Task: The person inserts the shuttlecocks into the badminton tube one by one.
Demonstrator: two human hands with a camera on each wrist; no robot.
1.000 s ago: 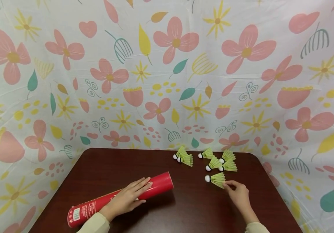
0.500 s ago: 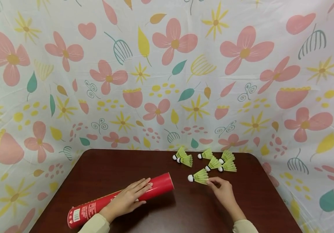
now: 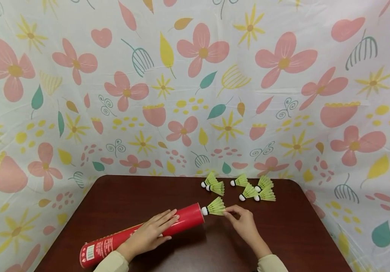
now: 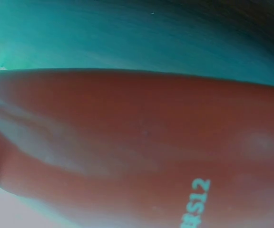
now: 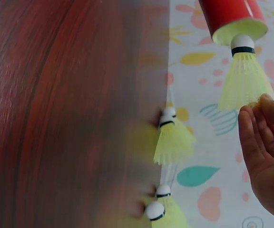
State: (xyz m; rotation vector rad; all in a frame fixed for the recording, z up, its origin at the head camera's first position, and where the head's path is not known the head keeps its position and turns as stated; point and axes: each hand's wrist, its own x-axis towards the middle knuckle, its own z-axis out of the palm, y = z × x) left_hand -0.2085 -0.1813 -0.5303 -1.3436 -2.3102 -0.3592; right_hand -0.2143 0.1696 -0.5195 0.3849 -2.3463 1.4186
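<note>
A long red shuttlecock tube lies slantwise, its open end toward the right. My left hand holds it around the middle, fingers across the top and thumb on the near side. The left wrist view shows the tube's red wall close up. At the tube's mouth is a yellow shuttlecock with a white head. My right hand pinches its skirt edge between thumb and fingers. In the right wrist view the shuttlecock has its head right at the tube's opening; whether they touch I cannot tell.
Toward the back of the dark wooden table lie several more yellow shuttlecocks: a pair left of the rest, and a looser group on the right. A flower-printed cloth hangs behind the table.
My right hand has carried the shuttlecock leftward from the right side of the table up to the tube's open end. The left hand and tube have hardly moved.
</note>
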